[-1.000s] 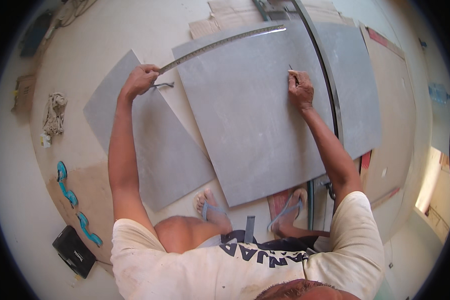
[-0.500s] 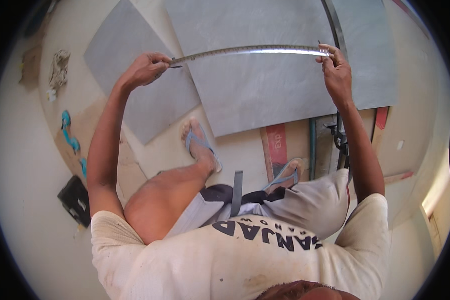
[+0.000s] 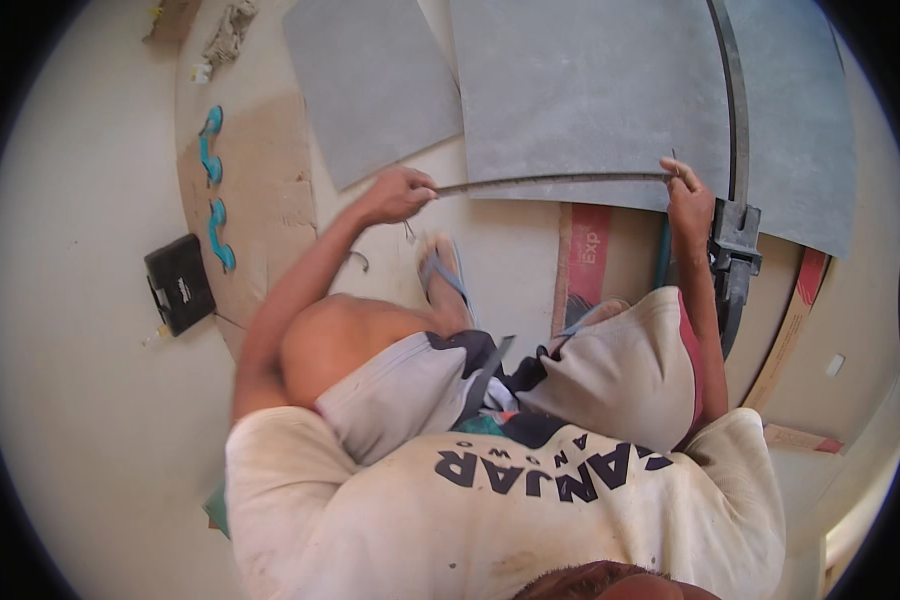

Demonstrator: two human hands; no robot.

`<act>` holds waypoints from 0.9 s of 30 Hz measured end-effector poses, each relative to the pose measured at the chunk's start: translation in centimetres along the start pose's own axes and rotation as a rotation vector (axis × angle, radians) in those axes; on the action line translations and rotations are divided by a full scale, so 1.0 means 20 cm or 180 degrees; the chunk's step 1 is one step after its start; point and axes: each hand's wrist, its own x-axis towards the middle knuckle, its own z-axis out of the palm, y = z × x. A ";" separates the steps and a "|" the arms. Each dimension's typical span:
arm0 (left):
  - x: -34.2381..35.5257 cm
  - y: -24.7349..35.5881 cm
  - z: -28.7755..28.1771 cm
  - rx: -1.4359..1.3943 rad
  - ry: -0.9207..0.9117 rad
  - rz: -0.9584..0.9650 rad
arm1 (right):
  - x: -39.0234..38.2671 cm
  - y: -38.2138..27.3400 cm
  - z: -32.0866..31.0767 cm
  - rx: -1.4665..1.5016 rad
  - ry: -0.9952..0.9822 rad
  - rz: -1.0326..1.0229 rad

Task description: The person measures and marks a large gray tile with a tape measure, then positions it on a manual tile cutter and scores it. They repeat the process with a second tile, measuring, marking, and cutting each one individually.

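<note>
My left hand (image 3: 398, 196) is closed on the left end of a long, thin steel ruler (image 3: 555, 182). The other end is pinched in my right hand (image 3: 689, 196), where a thin dark stick pokes up past the fingers; its kind is unclear. Stretched between both hands, the ruler runs along the near edge of a large grey tile (image 3: 590, 90), its left part reaching past the tile's corner. Whether it touches the tile I cannot tell. Something small and thin hangs below my left hand, too blurred to name.
A tile cutter's dark rail (image 3: 734, 90) and its head (image 3: 737, 238) are beside my right hand. Another grey tile (image 3: 370, 90) lies left. Farther left are turquoise suction lifters (image 3: 217, 235), flattened cardboard (image 3: 260, 160) and a black case (image 3: 180, 285). Red-marked cardboard (image 3: 585, 255) lies near my foot.
Both hands have brought the ruler nearer to me, from across the tile's middle to its near edge. The ruler has turned so its face shows dark. My view has shifted too.
</note>
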 end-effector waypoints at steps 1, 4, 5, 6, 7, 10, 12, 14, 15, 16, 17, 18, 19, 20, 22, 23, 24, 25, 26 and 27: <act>0.02 -0.04 0.06 -0.0038 0.0173 0.0074 | 0.00 0.04 0.02 0.0052 0.0095 0.0079; 0.06 -0.07 0.21 -0.0193 0.0362 0.0152 | -0.05 0.13 0.02 -0.0097 0.0369 0.0088; 0.09 -0.08 0.21 -0.0192 0.0249 0.0056 | -0.06 0.16 0.02 -0.0269 0.0450 -0.0086; 0.12 -0.07 0.21 -0.0207 0.0142 -0.0038 | -0.07 0.17 0.01 -0.0457 0.0525 -0.0270; 0.18 -0.09 0.21 -0.0403 -0.0098 -0.0212 | -0.08 0.18 0.00 -0.0569 0.0565 -0.0419; 0.22 -0.16 0.27 -0.0723 -0.0328 -0.0327 | -0.06 0.21 0.04 -0.0864 0.0718 -0.0770; 0.25 -0.19 0.27 -0.0808 -0.0352 -0.0294 | -0.07 0.21 0.06 -0.1049 0.0780 -0.0847; 0.27 -0.16 0.27 -0.0603 -0.0258 -0.0138 | -0.10 0.21 0.06 -0.1411 0.0790 -0.0787; 0.28 -0.18 0.26 -0.0665 -0.0333 -0.0169 | -0.11 0.21 0.06 -0.1584 0.0794 -0.0765; 0.29 -0.19 0.26 -0.0726 -0.0409 -0.0201 | -0.11 0.23 0.06 -0.1608 0.0869 -0.0882; 0.30 -0.21 0.25 -0.0786 -0.0486 -0.0233 | -0.11 0.26 0.07 -0.1634 0.0945 -0.0998; 0.30 -0.20 0.25 -0.0793 -0.0515 -0.0207 | -0.13 0.26 0.08 -0.1673 0.1005 -0.1099; 0.30 -0.20 0.24 -0.0799 -0.0543 -0.0181 | -0.14 0.27 0.09 -0.1630 0.1039 -0.1023; 0.31 -0.20 0.24 -0.0807 -0.0571 -0.0155 | -0.16 0.27 0.10 -0.1587 0.1071 -0.0949; 0.32 -0.22 0.25 -0.0666 -0.0612 -0.0073 | -0.20 0.27 0.11 -0.1667 0.1120 -0.0929; 0.33 -0.24 0.25 -0.0599 -0.0627 -0.0036 | -0.22 0.27 0.12 -0.1778 0.1146 -0.0979; 0.33 -0.22 0.26 -0.0535 -0.0570 0.0028 | -0.23 0.28 0.12 -0.1900 0.1177 -0.1017; 0.33 -0.21 0.26 -0.0474 -0.0509 0.0089 | -0.24 0.29 0.11 -0.1953 0.1189 -0.1034; 0.33 -0.21 0.26 -0.0414 -0.0446 0.0146 | -0.25 0.30 0.10 -0.2006 0.1198 -0.1054; 0.33 -0.20 0.25 -0.0375 -0.0445 0.0173 | -0.25 0.31 0.09 -0.2053 0.1215 -0.1071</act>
